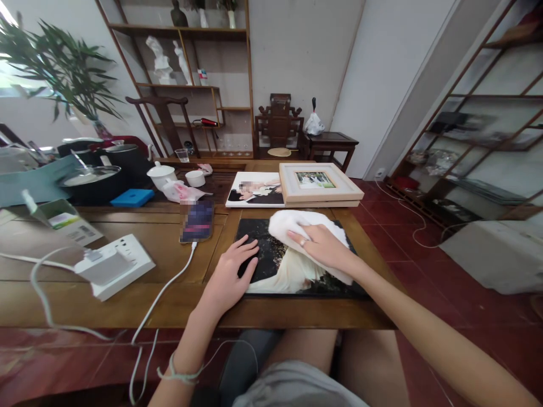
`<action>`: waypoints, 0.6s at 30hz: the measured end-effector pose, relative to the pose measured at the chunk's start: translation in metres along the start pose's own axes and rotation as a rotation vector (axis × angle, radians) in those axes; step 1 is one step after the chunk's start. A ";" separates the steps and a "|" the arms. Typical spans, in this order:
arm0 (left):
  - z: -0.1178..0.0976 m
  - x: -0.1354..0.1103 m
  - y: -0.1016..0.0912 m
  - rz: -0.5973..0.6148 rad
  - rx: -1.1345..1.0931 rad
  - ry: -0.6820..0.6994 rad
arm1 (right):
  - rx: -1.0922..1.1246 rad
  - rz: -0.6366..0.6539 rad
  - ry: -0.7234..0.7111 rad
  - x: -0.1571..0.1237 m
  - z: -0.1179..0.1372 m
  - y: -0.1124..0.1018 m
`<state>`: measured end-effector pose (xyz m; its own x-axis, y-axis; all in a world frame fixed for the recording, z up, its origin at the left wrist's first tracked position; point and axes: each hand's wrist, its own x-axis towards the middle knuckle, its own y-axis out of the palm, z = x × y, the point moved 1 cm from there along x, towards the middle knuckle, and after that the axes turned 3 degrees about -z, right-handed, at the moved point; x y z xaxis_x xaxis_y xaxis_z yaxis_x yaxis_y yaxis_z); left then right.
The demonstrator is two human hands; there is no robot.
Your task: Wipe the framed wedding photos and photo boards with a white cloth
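A dark photo panel with a pale flowing dress pictured on it lies flat at the table's front edge. My left hand rests on its left side, fingers spread, holding nothing. Bunched under my right hand is a white cloth, gripped by the fingers and pressed on the panel's upper right part. The cloth and my right arm hide much of the panel's right side. Just behind it lie a white-edged photo print and a light wooden picture frame with a small photo in its middle.
To the left on the wooden table are a phone on a charging cable, a white power strip, a blue box, a white teapot and a dark pot. A white cabinet stands at right.
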<state>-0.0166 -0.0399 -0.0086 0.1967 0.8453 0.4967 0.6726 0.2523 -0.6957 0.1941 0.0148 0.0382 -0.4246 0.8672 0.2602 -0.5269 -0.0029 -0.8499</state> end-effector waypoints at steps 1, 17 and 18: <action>0.000 0.000 0.000 -0.002 0.000 0.003 | 0.020 0.012 -0.019 0.010 0.006 0.005; 0.001 -0.001 0.000 0.013 -0.004 0.008 | 0.053 -0.045 -0.046 -0.002 -0.018 0.005; 0.001 -0.001 0.000 0.008 -0.007 0.011 | 0.040 -0.056 -0.001 -0.008 -0.029 -0.001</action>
<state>-0.0172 -0.0406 -0.0096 0.2094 0.8422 0.4969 0.6762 0.2423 -0.6957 0.2199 0.0224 0.0239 -0.3943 0.8659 0.3077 -0.5791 0.0258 -0.8148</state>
